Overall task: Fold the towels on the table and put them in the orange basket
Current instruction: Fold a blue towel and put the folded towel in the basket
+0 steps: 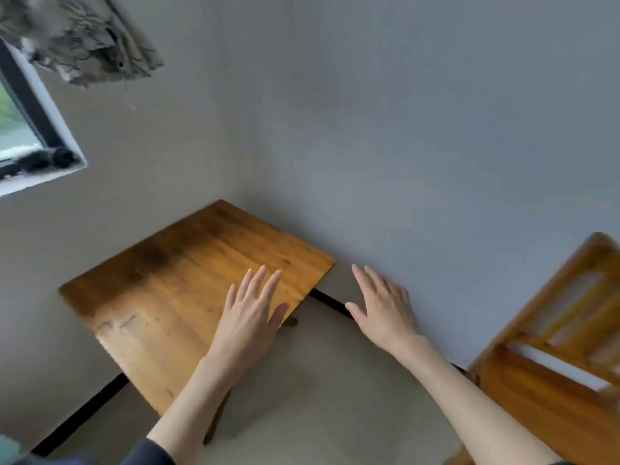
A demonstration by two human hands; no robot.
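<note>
The fingers (pixel 255 280) of the left hand (pixel 250 317) were straight and spread, holding nothing, above the wooden surface (pixel 174 283) near its right edge. The right hand (pixel 382 308) was likewise flat and held nothing, over the floor (pixel 322 391) beside the surface. No towel or orange basket showed. A wooden chair (pixel 550 370) stood at right.

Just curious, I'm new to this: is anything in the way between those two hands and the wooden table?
Nothing visible. The left hand is open over the table; the right hand is open beyond its edge. No towel or basket shows.
</note>
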